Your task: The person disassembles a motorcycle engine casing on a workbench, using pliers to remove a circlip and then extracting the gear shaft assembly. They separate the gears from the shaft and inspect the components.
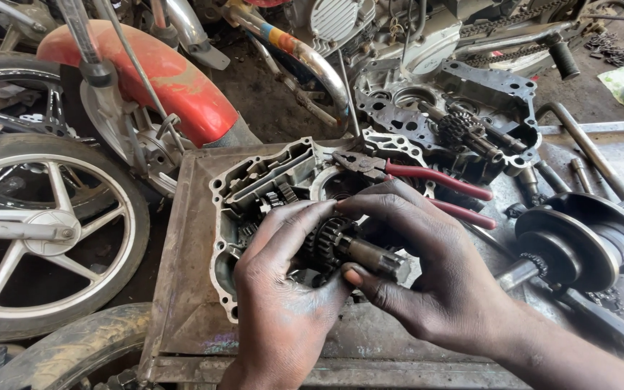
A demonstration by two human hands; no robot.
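My left hand (279,289) and my right hand (427,282) meet over an open engine case half (254,177) that lies in a rusty metal tray (182,289). Both hands grip a greasy gear shaft (359,253) with toothed gears on it. The left fingers wrap the gear cluster from the left. Fingers and thumb of my right hand pinch the splined shaft end from above and below. More gears show inside the case behind my fingers.
Red-handled pliers (435,180) rest on the case's far edge. A second dark case half (456,123) with gears lies behind. A crankshaft assembly (579,245) sits at right. Motorcycle wheels (37,224) and a red mudguard (167,79) stand at left.
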